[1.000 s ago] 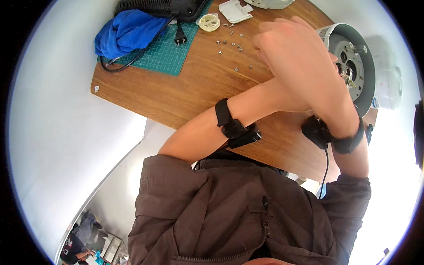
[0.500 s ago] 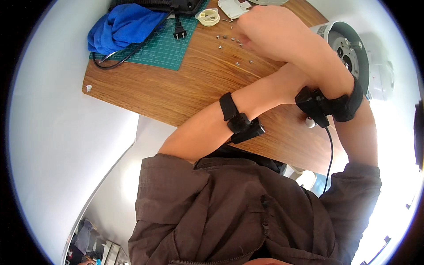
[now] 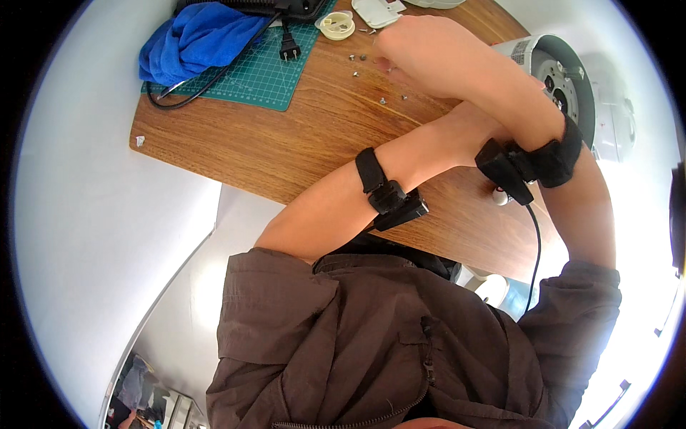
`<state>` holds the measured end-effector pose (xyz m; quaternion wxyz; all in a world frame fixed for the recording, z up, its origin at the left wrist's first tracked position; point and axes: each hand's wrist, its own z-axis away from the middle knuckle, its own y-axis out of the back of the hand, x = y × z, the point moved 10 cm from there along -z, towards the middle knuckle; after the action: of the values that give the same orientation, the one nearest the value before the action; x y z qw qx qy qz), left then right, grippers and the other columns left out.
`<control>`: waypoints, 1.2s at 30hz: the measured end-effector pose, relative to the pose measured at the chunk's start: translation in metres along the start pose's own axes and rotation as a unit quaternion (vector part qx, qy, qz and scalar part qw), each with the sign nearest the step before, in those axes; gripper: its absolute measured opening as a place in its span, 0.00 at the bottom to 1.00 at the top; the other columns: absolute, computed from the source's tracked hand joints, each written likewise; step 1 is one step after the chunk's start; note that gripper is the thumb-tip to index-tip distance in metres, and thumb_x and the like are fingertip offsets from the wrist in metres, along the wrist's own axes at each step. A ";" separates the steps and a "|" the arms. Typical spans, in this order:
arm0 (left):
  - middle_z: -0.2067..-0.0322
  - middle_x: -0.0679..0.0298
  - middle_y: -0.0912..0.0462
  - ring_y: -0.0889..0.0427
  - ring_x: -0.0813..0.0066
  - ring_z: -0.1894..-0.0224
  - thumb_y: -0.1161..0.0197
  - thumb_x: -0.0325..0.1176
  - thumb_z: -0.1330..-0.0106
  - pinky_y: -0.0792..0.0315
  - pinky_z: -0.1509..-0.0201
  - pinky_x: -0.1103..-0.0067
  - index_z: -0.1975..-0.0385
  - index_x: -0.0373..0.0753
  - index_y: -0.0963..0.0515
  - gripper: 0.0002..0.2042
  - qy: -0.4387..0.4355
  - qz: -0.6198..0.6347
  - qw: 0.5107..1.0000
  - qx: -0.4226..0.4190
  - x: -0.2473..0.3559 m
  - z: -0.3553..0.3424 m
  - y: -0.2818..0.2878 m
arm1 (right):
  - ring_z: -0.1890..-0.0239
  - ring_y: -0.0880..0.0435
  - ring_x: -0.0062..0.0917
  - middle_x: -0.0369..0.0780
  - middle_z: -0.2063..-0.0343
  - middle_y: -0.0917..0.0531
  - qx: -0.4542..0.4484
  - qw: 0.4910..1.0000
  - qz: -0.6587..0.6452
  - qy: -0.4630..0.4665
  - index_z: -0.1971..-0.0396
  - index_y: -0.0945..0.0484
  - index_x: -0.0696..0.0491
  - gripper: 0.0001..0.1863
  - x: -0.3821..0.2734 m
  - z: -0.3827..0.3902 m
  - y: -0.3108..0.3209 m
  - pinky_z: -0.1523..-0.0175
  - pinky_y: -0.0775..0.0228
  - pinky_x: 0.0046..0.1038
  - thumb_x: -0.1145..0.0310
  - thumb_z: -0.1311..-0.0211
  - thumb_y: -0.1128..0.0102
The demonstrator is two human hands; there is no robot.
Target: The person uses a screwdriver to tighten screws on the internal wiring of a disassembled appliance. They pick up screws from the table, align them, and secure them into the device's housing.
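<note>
My right hand (image 3: 418,57) is bent over several small screws (image 3: 362,57) on the table. Its curled fingertips are down among them, and the back of the hand hides most of the fingers and whatever is in them. My left arm (image 3: 421,154) crosses beneath the right one. The left hand (image 3: 541,85) is mostly covered by the right forearm; only a bit of fingertip shows beside a light grey cylindrical housing (image 3: 589,82). This housing lies on its side with a round metal plate (image 3: 557,82) inside its open end.
On the wooden table (image 3: 236,154) are a green cutting mat (image 3: 268,93), a blue cloth (image 3: 200,43), a black cable with a plug (image 3: 289,50), a round cream container (image 3: 336,26) and a white plastic part (image 3: 377,11). A small white object (image 3: 500,196) lies under the right wrist's black strap device (image 3: 507,168).
My right hand has shifted slightly left and now covers some screws that showed before. A fingertip of my left hand has come into sight beside the housing.
</note>
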<state>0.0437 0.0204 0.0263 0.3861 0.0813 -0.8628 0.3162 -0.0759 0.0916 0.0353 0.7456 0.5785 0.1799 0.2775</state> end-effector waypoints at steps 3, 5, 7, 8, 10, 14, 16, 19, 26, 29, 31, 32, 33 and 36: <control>0.64 0.67 0.16 0.19 0.77 0.63 0.45 0.45 0.22 0.24 0.51 0.79 0.60 0.42 0.22 0.13 0.128 0.290 0.949 0.005 -0.031 -0.006 -0.003 | 0.60 0.13 0.43 0.45 0.66 0.12 0.063 0.995 -0.040 0.062 0.63 0.15 0.55 0.08 -0.015 -0.013 -0.001 0.55 0.19 0.41 0.72 0.43 0.32; 0.69 0.68 0.14 0.17 0.78 0.68 0.45 0.47 0.23 0.22 0.55 0.80 0.67 0.41 0.18 0.17 0.234 0.494 0.837 -0.013 -0.063 -0.016 -0.015 | 0.60 0.12 0.43 0.47 0.66 0.12 0.076 0.993 -0.031 0.081 0.64 0.14 0.56 0.07 -0.017 -0.019 -0.014 0.56 0.18 0.40 0.74 0.44 0.32; 0.69 0.68 0.13 0.16 0.78 0.69 0.45 0.48 0.23 0.22 0.55 0.81 0.67 0.41 0.17 0.18 0.215 0.548 0.806 -0.055 -0.065 -0.018 -0.019 | 0.62 0.10 0.43 0.50 0.68 0.12 0.040 0.995 0.018 0.084 0.68 0.13 0.58 0.07 -0.022 -0.029 -0.026 0.60 0.15 0.39 0.77 0.48 0.31; 0.68 0.68 0.13 0.16 0.79 0.68 0.45 0.49 0.23 0.21 0.54 0.81 0.66 0.41 0.17 0.18 0.207 0.557 0.801 -0.071 -0.061 -0.016 -0.019 | 0.62 0.10 0.43 0.50 0.68 0.12 0.044 0.995 0.024 0.088 0.68 0.13 0.58 0.06 -0.025 -0.029 -0.024 0.60 0.15 0.40 0.77 0.48 0.32; 0.66 0.67 0.12 0.15 0.79 0.66 0.43 0.48 0.24 0.21 0.53 0.80 0.62 0.41 0.17 0.16 0.210 0.534 0.817 -0.052 -0.064 -0.014 -0.013 | 0.63 0.10 0.43 0.51 0.68 0.12 0.050 0.994 0.034 0.093 0.70 0.12 0.58 0.05 -0.028 -0.029 -0.018 0.60 0.15 0.40 0.78 0.48 0.32; 0.50 0.62 0.16 0.16 0.72 0.50 0.33 0.37 0.30 0.23 0.41 0.76 0.44 0.38 0.23 0.18 -0.042 0.055 0.997 0.019 0.001 0.003 0.011 | 0.61 0.11 0.42 0.48 0.67 0.12 0.100 0.994 0.034 0.016 0.66 0.14 0.56 0.06 0.003 -0.029 0.003 0.60 0.18 0.40 0.74 0.43 0.34; 0.42 0.59 0.18 0.18 0.67 0.41 0.30 0.33 0.34 0.26 0.34 0.74 0.37 0.37 0.27 0.25 -0.122 -0.140 0.983 0.007 0.021 0.013 0.002 | 0.67 0.10 0.44 0.53 0.70 0.13 0.011 0.998 0.053 -0.034 0.72 0.14 0.59 0.08 0.024 -0.027 0.007 0.67 0.19 0.41 0.74 0.41 0.40; 0.39 0.58 0.20 0.22 0.64 0.37 0.27 0.31 0.37 0.31 0.28 0.73 0.33 0.37 0.32 0.32 -0.020 -0.144 0.989 -0.024 0.005 0.007 -0.003 | 0.64 0.11 0.46 0.53 0.70 0.13 0.005 0.995 0.062 -0.075 0.70 0.14 0.61 0.08 0.046 -0.028 0.006 0.62 0.19 0.42 0.74 0.41 0.40; 0.34 0.57 0.25 0.26 0.64 0.32 0.26 0.31 0.40 0.36 0.23 0.73 0.29 0.37 0.37 0.38 -0.012 -0.270 0.963 -0.020 0.004 0.006 0.000 | 0.61 0.13 0.48 0.51 0.67 0.13 0.056 0.996 -0.003 -0.072 0.66 0.15 0.57 0.08 0.052 -0.030 0.017 0.58 0.21 0.44 0.72 0.39 0.43; 0.34 0.57 0.26 0.26 0.65 0.32 0.27 0.30 0.39 0.35 0.24 0.73 0.29 0.37 0.38 0.38 0.013 -0.213 0.977 -0.030 0.003 0.006 -0.002 | 0.59 0.13 0.48 0.51 0.66 0.13 0.054 0.996 -0.026 -0.064 0.64 0.15 0.55 0.09 0.047 -0.028 0.023 0.56 0.22 0.45 0.72 0.38 0.44; 0.34 0.57 0.25 0.25 0.66 0.33 0.27 0.28 0.39 0.33 0.26 0.73 0.29 0.37 0.37 0.37 -0.006 -0.215 0.976 -0.034 0.006 0.007 -0.003 | 0.59 0.13 0.48 0.51 0.66 0.13 0.045 0.996 -0.035 -0.071 0.63 0.15 0.55 0.09 0.049 -0.029 0.021 0.55 0.22 0.45 0.70 0.37 0.43; 0.35 0.58 0.24 0.24 0.67 0.34 0.27 0.27 0.39 0.32 0.26 0.73 0.30 0.37 0.37 0.37 -0.022 -0.239 0.970 -0.036 0.008 0.007 -0.004 | 0.58 0.13 0.48 0.51 0.65 0.13 0.040 0.996 -0.040 -0.074 0.63 0.15 0.55 0.10 0.048 -0.030 0.021 0.55 0.22 0.45 0.70 0.37 0.43; 0.36 0.58 0.23 0.24 0.67 0.35 0.27 0.27 0.39 0.31 0.27 0.73 0.30 0.37 0.36 0.36 -0.064 -0.273 0.959 -0.035 0.014 0.008 -0.005 | 0.58 0.13 0.48 0.51 0.65 0.13 0.042 0.997 -0.037 -0.061 0.62 0.15 0.55 0.10 0.044 -0.027 0.025 0.55 0.22 0.45 0.69 0.36 0.43; 0.39 0.58 0.21 0.22 0.67 0.37 0.28 0.25 0.39 0.29 0.29 0.73 0.33 0.37 0.33 0.33 -0.179 -0.350 0.919 -0.023 0.027 0.012 -0.011 | 0.59 0.13 0.48 0.50 0.65 0.12 0.036 0.998 -0.031 -0.051 0.62 0.14 0.55 0.11 0.038 -0.023 0.029 0.55 0.22 0.45 0.67 0.35 0.42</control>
<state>0.0213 0.0074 0.0448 0.3130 0.4246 -0.8409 0.1211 -0.0657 0.1377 0.0593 0.7408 0.6126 0.1693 0.2172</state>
